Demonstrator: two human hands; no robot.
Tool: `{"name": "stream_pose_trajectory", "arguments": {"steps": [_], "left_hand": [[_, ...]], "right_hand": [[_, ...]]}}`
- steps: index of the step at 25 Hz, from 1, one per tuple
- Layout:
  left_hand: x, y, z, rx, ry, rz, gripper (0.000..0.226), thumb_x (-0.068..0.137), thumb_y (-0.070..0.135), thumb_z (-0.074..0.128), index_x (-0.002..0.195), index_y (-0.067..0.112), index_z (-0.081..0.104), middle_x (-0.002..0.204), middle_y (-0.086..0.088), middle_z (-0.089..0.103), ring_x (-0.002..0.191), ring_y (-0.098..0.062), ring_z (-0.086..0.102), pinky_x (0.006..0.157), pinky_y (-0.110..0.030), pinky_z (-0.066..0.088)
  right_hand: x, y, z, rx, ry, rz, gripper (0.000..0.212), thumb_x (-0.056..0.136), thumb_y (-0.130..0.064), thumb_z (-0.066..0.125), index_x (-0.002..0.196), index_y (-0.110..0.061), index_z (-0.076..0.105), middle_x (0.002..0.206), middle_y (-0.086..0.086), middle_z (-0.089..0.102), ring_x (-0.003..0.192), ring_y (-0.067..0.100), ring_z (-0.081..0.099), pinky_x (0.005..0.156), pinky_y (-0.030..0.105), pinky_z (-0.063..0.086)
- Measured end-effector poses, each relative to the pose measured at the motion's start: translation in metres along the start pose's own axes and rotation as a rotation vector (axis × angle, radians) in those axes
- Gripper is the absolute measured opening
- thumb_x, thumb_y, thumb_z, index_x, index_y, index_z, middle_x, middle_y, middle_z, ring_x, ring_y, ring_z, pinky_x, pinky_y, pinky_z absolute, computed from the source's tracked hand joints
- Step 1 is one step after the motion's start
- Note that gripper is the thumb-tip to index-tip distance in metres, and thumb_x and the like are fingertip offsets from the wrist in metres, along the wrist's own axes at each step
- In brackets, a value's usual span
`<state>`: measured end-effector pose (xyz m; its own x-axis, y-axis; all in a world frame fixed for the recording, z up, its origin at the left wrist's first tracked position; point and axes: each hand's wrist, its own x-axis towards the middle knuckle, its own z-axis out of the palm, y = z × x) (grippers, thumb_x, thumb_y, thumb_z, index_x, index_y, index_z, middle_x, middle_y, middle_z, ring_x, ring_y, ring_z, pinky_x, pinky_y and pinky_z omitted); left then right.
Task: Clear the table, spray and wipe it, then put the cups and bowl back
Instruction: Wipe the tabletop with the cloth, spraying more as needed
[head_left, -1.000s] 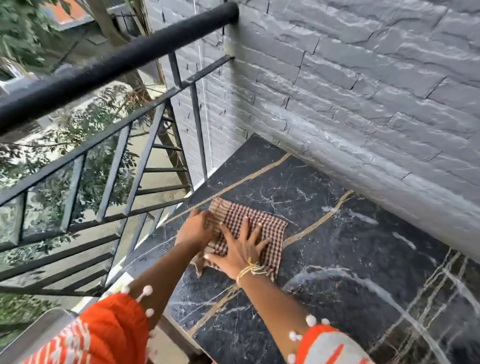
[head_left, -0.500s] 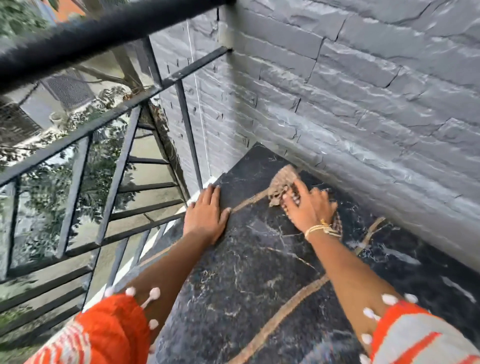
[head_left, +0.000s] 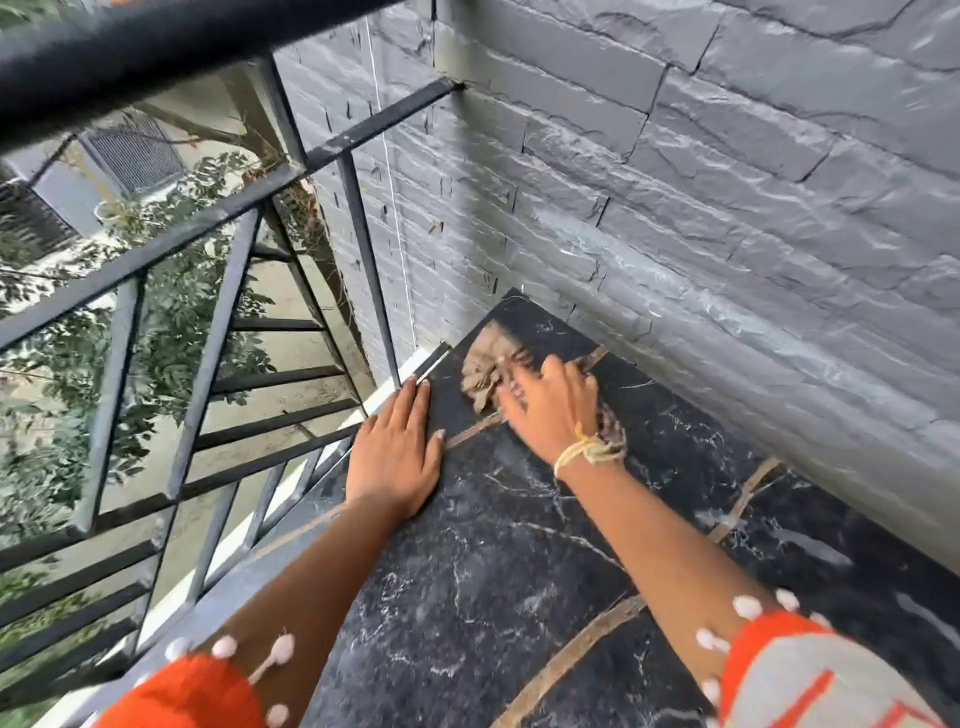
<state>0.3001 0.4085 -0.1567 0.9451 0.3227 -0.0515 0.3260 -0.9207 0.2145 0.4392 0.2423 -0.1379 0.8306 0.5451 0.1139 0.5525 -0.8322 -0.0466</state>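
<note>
Head view over a black marble-patterned table top with tan inlay lines, set into the corner between a grey rough-cut stone brick wall and a black metal balcony railing. The left hand lies flat on the table's left edge, at about 9 o'clock from the frame centre, palm down with fingers straight and together, holding nothing. The right hand sits at about 1 o'clock from the left hand, near the table's far corner, with its fingers spread and pressing down on a crumpled brown-and-cream checked cloth. The cloth is bunched beneath and ahead of the fingertips, at 11 o'clock from the right hand, and lies on the table surface close to the wall; motion blur makes it uncertain whether any finger curls into the fabric, though the hand appears to press rather than grasp. A pale yellow thread band circles the right wrist. Both forearms enter from 6 o'clock, wearing orange-and-white sleeves edged with white pom-poms. Green tree foliage shows through the railing at 9 o'clock.
</note>
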Motion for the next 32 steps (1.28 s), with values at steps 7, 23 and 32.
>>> {"name": "stream_pose_trajectory", "arguments": {"steps": [7,23,32], "left_hand": [[0.003,0.004,0.004,-0.002,0.005,-0.017,0.065,0.097,0.053,0.012,0.153,0.022,0.004,0.162,0.001,0.008,0.148,-0.018,0.016,0.119,-0.039,0.022],[0.002,0.004,0.003,-0.022,0.024,-0.032,0.061,0.098,0.048,0.022,0.153,0.025,0.009,0.16,0.004,0.015,0.146,-0.017,0.022,0.117,-0.037,0.025],[0.002,0.002,0.004,-0.044,0.032,-0.011,0.06,0.096,0.044,0.022,0.152,0.023,0.017,0.16,0.002,0.02,0.145,-0.02,0.026,0.112,-0.039,0.03]], "right_hand": [[0.041,0.062,0.009,-0.052,-0.001,0.596,0.048,0.094,-0.054,0.036,0.127,-0.028,0.06,0.121,0.018,0.055,0.111,0.036,0.051,0.095,0.048,0.037],[-0.007,0.107,0.005,-0.058,0.051,0.631,0.052,0.095,-0.057,0.033,0.129,-0.026,0.058,0.118,0.017,0.058,0.108,0.034,0.054,0.093,0.045,0.041],[-0.109,-0.011,0.0,0.151,0.088,0.009,0.041,0.09,-0.055,0.042,0.115,-0.032,0.066,0.083,0.002,0.056,0.076,0.019,0.05,0.071,0.031,0.043]]}}
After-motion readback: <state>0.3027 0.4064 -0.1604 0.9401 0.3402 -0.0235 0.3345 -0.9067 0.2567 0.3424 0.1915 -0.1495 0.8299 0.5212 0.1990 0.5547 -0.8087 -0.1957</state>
